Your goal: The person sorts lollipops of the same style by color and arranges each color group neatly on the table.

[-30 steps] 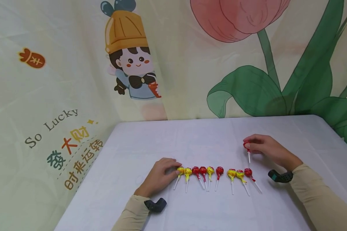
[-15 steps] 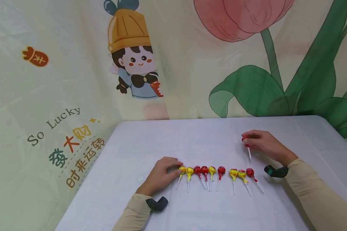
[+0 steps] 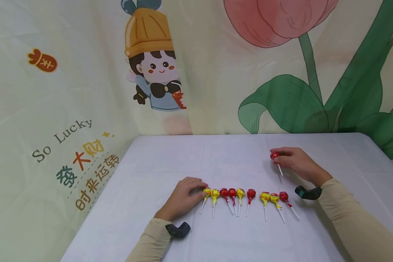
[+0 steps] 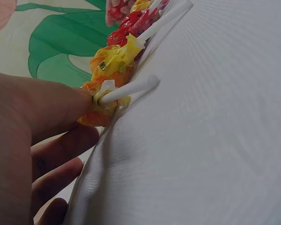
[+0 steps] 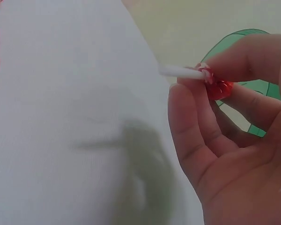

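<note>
My left hand (image 3: pixel 181 198) pinches the head of the leftmost yellow lollipop (image 4: pixel 103 105) between thumb and forefinger, its white stick pointing toward me. That lollipop lies at the left end of a row of several red and yellow wrapped lollipops on the white tablecloth. Behind the row's right part, my right hand (image 3: pixel 298 163) holds a red lollipop (image 5: pixel 219 89) by its head, raised off the cloth, stick slanting down. In the right wrist view, the hand's shadow falls on the cloth below. A second yellow lollipop (image 3: pixel 215 195) lies close beside the pinched one.
In the row, a single red lollipop (image 3: pixel 251 194) has gaps on both sides. At the right end lie two yellow ones and a red lollipop (image 3: pixel 284 197). The white-covered table (image 3: pixel 196 156) backs onto a printed curtain (image 3: pixel 213 65). Each wrist wears a black device (image 3: pixel 178 230).
My right hand has moved slightly left and away from me with the red lollipop. My left hand keeps its pinch. The whole head view has shifted a little.
</note>
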Motion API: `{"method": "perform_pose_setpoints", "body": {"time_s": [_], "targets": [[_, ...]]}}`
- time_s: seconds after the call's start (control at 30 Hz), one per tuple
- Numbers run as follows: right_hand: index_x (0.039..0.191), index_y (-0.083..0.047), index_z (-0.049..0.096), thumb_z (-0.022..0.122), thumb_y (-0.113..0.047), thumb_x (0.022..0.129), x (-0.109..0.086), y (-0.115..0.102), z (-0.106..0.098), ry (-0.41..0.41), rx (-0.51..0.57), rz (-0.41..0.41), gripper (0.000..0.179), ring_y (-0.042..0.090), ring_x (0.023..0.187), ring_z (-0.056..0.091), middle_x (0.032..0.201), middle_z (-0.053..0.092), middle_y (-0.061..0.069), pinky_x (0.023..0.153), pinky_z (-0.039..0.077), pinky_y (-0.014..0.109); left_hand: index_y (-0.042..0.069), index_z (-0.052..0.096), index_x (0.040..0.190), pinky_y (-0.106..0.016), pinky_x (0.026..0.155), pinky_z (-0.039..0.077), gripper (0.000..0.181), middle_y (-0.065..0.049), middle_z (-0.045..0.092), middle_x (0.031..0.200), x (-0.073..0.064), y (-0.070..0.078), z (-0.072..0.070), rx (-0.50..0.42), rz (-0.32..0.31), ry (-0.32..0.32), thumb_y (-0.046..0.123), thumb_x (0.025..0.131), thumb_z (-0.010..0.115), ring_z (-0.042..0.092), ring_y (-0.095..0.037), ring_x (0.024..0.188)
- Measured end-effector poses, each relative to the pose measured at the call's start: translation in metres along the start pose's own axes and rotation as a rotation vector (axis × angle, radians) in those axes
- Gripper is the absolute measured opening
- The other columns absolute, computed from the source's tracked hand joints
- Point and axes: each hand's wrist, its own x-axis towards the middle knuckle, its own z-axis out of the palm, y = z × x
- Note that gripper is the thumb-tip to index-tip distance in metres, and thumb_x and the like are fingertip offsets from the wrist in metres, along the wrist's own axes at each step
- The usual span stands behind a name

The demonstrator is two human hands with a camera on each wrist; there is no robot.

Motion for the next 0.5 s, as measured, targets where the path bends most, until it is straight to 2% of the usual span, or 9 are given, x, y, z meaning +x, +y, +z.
{"method": "perform_pose_setpoints", "body": {"time_s": [0.1, 0.27, 0.5], "targets": [[0.147, -0.003, 0.048, 0.059, -0.022, 0.101, 0.003, -0.002, 0.002, 0.003, 0.019, -0.007, 0.051, 0.037, 0.125, 0.052, 0.144, 0.048, 0.021, 0.098, 0.05, 0.042, 0.024, 0.073, 0.119, -0.043, 0.106, 0.04, 0.027, 0.008, 0.064, 0.125, 0.001, 0.001, -0.002, 0.008, -0.006, -0.011, 0.03, 0.093, 0.072, 0.052, -0.013, 0.124], [0.146, -0.002, 0.049, 0.059, -0.017, 0.1, 0.009, -0.006, 0.006, -0.007, 0.018, -0.014, 0.049, 0.037, 0.122, 0.053, 0.143, 0.049, 0.02, 0.096, 0.051, 0.042, 0.022, 0.074, 0.119, -0.045, 0.104, 0.041, 0.027, 0.007, 0.065, 0.123, 0.003, 0.002, -0.004, 0.002, 0.035, -0.001, 0.026, 0.092, 0.073, 0.053, -0.014, 0.122], [0.144, -0.001, 0.05, 0.062, -0.019, 0.098, 0.021, -0.014, 0.014, -0.044, 0.009, -0.028, 0.05, 0.037, 0.122, 0.051, 0.141, 0.05, 0.02, 0.096, 0.051, 0.044, 0.025, 0.073, 0.12, -0.046, 0.103, 0.042, 0.027, 0.01, 0.065, 0.121, 0.002, 0.003, -0.003, -0.008, 0.046, 0.004, 0.026, 0.093, 0.072, 0.053, -0.014, 0.121]]}}
